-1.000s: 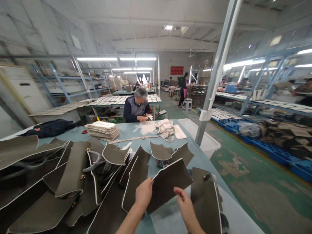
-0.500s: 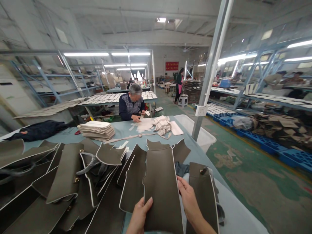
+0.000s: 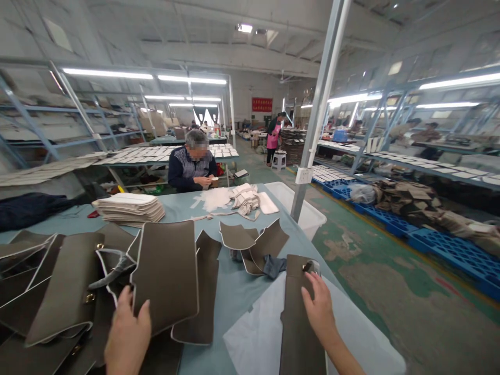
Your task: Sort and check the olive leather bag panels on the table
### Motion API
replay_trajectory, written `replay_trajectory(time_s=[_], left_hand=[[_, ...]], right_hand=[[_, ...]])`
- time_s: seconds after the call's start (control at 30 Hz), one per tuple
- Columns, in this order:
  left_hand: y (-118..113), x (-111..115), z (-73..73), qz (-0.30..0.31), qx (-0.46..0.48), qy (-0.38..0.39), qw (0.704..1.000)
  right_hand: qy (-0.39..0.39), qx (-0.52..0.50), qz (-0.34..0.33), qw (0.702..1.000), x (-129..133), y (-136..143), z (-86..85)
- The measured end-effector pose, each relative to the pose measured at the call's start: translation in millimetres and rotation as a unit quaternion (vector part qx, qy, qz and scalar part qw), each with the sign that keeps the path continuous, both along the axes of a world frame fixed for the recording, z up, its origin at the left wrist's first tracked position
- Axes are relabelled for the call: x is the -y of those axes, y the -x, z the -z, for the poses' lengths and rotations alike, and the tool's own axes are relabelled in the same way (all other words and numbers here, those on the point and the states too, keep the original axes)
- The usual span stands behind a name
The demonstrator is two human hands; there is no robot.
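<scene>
A brown-olive leather-like panel with pale edges (image 3: 166, 276) lies on the pile at the left. My left hand (image 3: 128, 330) is at its lower left edge, thumb and fingers apart; whether it touches the panel is hard to tell. On the right, my right hand (image 3: 319, 304) is open over another such panel (image 3: 295, 312), its fingertips by the dark strap (image 3: 312, 267) and small metal fitting at the top. Further panels with gold-coloured fittings (image 3: 66, 281) overlap at the far left.
White sheet material (image 3: 258, 328) lies under the right panel. Two curved pieces (image 3: 269, 242) and a grey cloth (image 3: 274, 265) sit mid-table. Behind are a stack of beige pieces (image 3: 130, 210) and a seated co-worker (image 3: 191, 166). A metal post (image 3: 312, 125) rises at the table's right edge.
The panel formerly between both hands now lies on the left pile. My left hand has moved left with it; my right hand has gone over to the right panel. The view has turned right.
</scene>
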State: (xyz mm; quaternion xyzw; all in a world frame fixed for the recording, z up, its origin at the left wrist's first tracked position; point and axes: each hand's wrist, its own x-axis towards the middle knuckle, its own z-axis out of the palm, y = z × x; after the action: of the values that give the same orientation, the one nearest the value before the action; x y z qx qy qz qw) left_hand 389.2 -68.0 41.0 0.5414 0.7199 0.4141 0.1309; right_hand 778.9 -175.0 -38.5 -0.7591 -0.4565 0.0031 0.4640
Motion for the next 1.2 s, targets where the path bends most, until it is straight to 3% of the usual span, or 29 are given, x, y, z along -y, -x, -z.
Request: replay_trajectory(time_s=[0.1,0.2,0.27,0.37,0.43,0.5,0.57,0.63,0.67,0.83,0.97,1.03,1.07,1.13,1.2], left_hand=[[3,3,-3.2,-0.015,-0.126,-0.091,0.988],[-30,17,20.6,0.115,-0.120,-0.082,0.983],[-63,30,45.6,0.243,-0.037,0.015,0.969],[-112,52,79.0,0.364,0.062,0.155,0.916],[-135,62,90.1,0.356,0.136,0.171,0.909],[-148,65,90.3,0.315,0.276,0.204,0.885],[-149,62,81.9,0.281,0.446,0.256,0.810],[-143,56,69.6,0.264,0.569,0.277,0.728],[-140,53,63.7,0.253,0.604,0.277,0.703],[-132,50,50.1,0.183,0.667,0.270,0.670],[-137,51,56.0,0.162,0.662,0.278,0.677],[-133,45,56.7,0.166,0.643,0.279,0.694],[-127,40,55.1,0.166,0.624,0.272,0.714],[-108,25,47.7,0.150,0.536,0.228,0.799],[-84,9,36.6,0.113,0.356,0.135,0.918]], right_hand=[[0.041,-0.034,0.104,0.993,16,-27,32.6],[0.132,-0.233,0.081,0.960,25,-26,52.9],[0.166,-0.340,0.006,0.926,25,-12,51.4],[0.109,-0.415,-0.099,0.898,18,21,24.8],[0.056,-0.483,-0.176,0.856,12,42,-2.0],[0.030,-0.558,-0.253,0.790,5,57,-26.9],[0.027,-0.602,-0.293,0.742,-1,66,-44.2],[0.023,-0.610,-0.297,0.735,-5,70,-53.5],[0.016,-0.607,-0.295,0.738,-6,72,-56.1],[0.017,-0.625,-0.320,0.712,1,81,-66.4],[0.020,-0.621,-0.332,0.710,6,89,-71.4],[0.021,-0.596,-0.333,0.731,3,84,-65.3],[0.020,-0.571,-0.321,0.755,1,78,-59.1],[0.010,-0.500,-0.246,0.831,-7,57,-40.4],[-0.012,-0.411,-0.104,0.906,-16,27,-15.9]])
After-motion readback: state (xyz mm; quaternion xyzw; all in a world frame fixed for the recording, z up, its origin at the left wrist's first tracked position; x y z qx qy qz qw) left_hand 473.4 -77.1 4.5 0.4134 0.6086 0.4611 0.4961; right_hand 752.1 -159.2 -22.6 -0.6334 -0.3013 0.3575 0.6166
